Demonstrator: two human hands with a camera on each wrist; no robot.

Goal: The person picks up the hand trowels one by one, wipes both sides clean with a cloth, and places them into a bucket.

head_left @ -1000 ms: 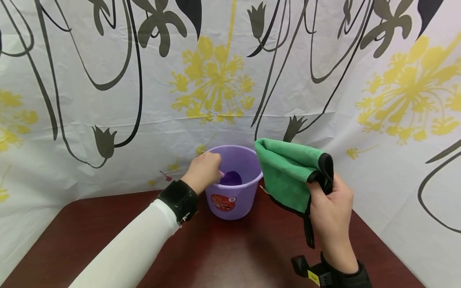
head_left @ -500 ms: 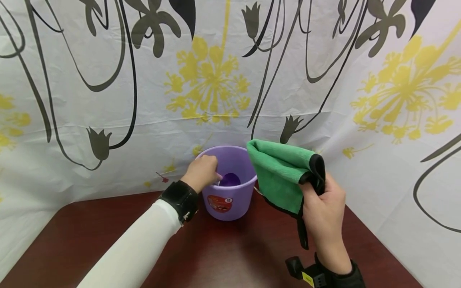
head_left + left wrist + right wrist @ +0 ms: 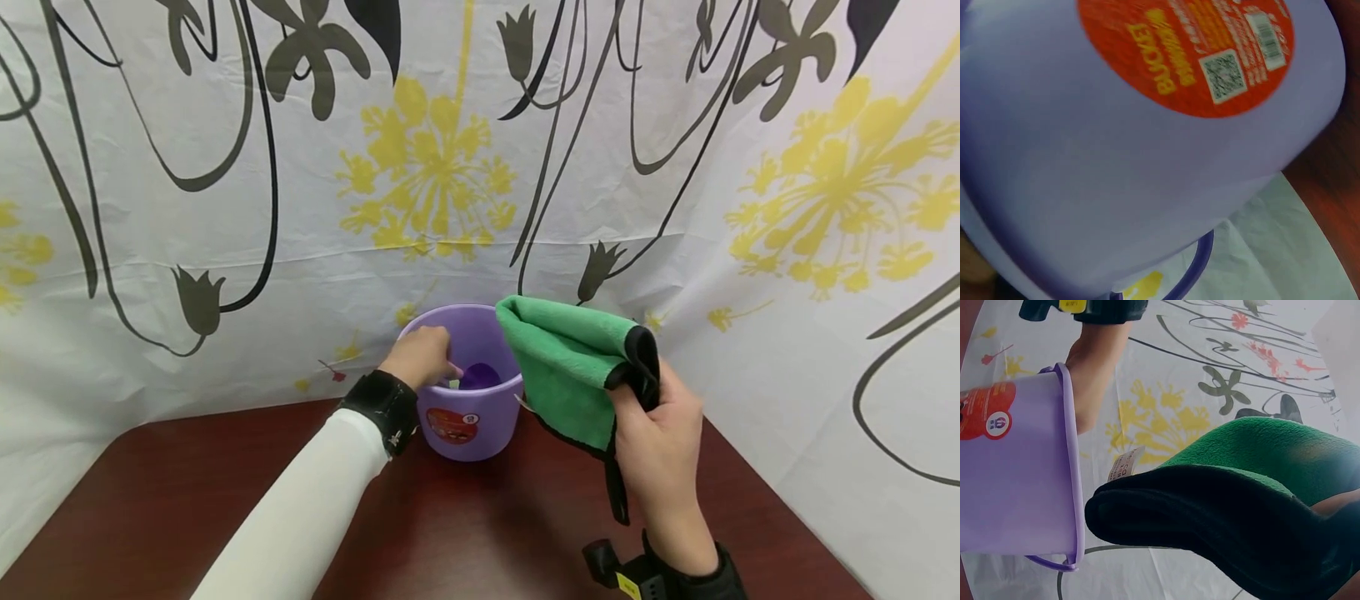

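A light purple bucket [image 3: 468, 425] with a red label stands upright at the far side of the table. My left hand [image 3: 420, 357] reaches over its left rim, knuckles up and fingers bent down inside. A small pale green bit [image 3: 453, 383] shows by its fingertips; I cannot tell whether they hold it. My right hand [image 3: 660, 450] grips a folded green towel [image 3: 566, 367] with black edging by its right end, thumb on the near side. The towel is held up, its far end overlapping the bucket's right rim in the head view. The right wrist view shows a white tag [image 3: 1124, 465] on it.
The dark red-brown table [image 3: 480, 533] runs beneath both arms. A white curtain [image 3: 300, 250] printed with yellow and grey flowers closes off the back and right side. The bucket's purple handle [image 3: 1200, 265] hangs at its side in the left wrist view.
The head view has swung slightly right. My right hand has carried the towel left, further across the bucket's rim. The left hand stays at the bucket, slightly further in over the rim.
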